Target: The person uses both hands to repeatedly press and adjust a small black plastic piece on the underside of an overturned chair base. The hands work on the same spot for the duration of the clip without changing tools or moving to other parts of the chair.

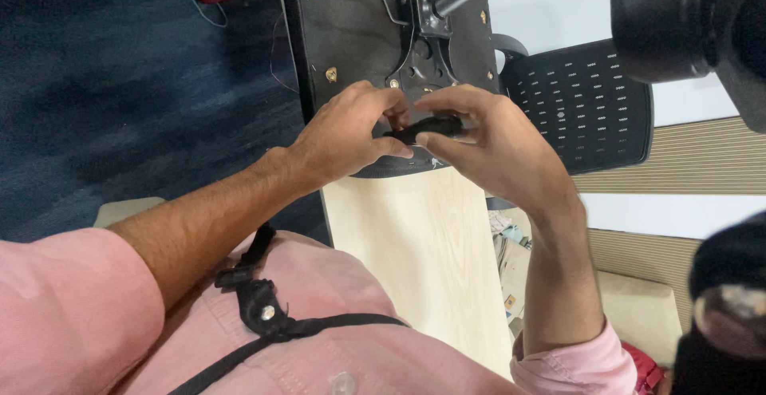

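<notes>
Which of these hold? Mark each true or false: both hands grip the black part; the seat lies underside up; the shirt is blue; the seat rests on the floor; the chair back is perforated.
1. Both hands grip the black part. True: the left hand and right hand hold the black part between their fingers.
2. The seat lies underside up. True: the seat shows its bolts and metal mechanism.
3. The shirt is blue. False: the shirt is pink.
4. The seat rests on the floor. False: it lies on a pale wooden board, above the dark carpet.
5. The chair back is perforated. True: the black chair back has rows of slots.
</notes>
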